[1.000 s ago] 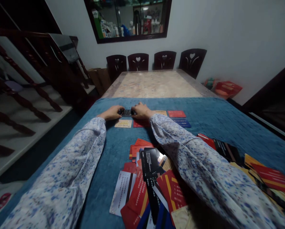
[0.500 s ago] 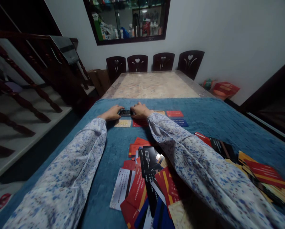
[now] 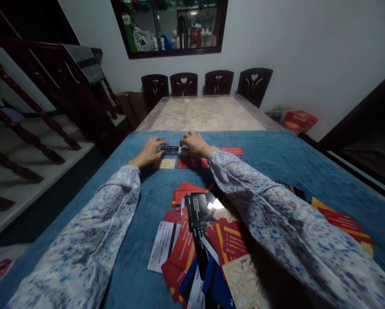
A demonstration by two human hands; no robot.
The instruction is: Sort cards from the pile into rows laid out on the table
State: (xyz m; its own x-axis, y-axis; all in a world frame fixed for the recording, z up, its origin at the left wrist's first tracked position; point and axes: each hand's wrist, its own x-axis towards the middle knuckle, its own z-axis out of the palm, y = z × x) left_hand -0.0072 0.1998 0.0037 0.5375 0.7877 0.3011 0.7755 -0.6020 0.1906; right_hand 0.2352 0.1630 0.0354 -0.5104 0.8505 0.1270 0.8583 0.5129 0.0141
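A black card (image 3: 169,150) lies flat in the back row of cards on the blue cloth. At its left end is my left hand (image 3: 150,151), fingers apart, the thumb at or very near the card's edge. My right hand (image 3: 195,144) is just past the card's right end, fingers loosely spread and gripping nothing visible; it partly hides a pale card below it. A red card (image 3: 232,151) shows at the row's right end. In front lie a cream card (image 3: 165,164) and a dark red card (image 3: 187,163).
A heap of loose cards (image 3: 182,253) spreads close to me under my right forearm. More red and yellow cards (image 3: 343,223) lie at the right. Behind the blue cloth (image 3: 115,219) are the bare tabletop (image 3: 208,113) and several chairs (image 3: 183,84). A stair railing (image 3: 28,141) stands left.
My right hand has lifted away from the black card and shifted slightly right. My left hand has loosened, its fingers rising off the card. The view has tilted a little.
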